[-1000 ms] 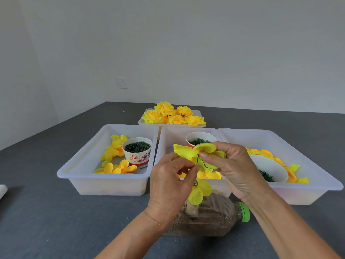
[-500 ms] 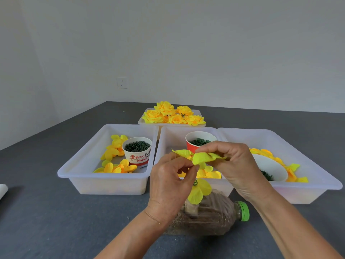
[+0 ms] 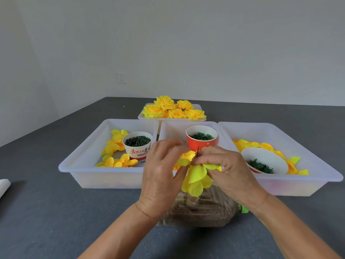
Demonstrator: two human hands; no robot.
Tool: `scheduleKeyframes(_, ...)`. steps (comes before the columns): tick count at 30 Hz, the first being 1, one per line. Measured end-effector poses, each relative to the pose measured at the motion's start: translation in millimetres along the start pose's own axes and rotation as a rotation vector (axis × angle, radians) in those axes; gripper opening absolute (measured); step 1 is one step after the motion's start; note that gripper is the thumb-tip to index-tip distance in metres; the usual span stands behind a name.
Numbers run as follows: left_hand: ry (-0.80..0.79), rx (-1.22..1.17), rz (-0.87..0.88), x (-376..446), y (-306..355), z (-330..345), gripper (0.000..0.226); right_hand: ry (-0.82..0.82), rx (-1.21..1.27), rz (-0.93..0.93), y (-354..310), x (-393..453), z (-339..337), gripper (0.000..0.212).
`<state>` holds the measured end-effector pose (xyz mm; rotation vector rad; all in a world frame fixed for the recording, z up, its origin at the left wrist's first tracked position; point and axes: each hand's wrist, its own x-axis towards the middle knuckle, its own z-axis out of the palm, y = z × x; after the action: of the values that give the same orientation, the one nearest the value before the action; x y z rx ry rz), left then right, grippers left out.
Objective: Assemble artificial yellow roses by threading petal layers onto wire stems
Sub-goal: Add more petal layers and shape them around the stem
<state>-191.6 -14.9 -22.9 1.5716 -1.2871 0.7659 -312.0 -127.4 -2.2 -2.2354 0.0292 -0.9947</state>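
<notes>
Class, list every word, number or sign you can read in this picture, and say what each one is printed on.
"舌尖上的美味": red characters on the white paper cup in the left tray; the last character is partly cut off.
Smaller line beneath them: too small to read.
Red cup: pale print low on its side, hidden, unreadable.
Nothing else carries text.

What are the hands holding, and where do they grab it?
Both hands pinch the yellow petals near the top, by the wire: left hand on the left side, right hand on the right.
</notes>
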Motion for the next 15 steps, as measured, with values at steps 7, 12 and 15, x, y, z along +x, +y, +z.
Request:
scheduleKeyframes(7,-0.037,0.023,0.163,-6.4,-8.1,2.0,0.014,0.072,-0.208,-0.17,11.5,-12.6,8.0,0.025)
scheduleKeyframes(12,-0.049,0.017,0.18,-5.4,-9.4,1.7,0.013,0.186,-0.292,-0.188,13.0,-15.6,11.4,0.016)
scheduleKeyframes(15,-0.049,0.021,0.203,-4.9,-9.0,1.6,0.015,0.173,-0.344,-0.227,15.1,-15.0,12.0,0.01)
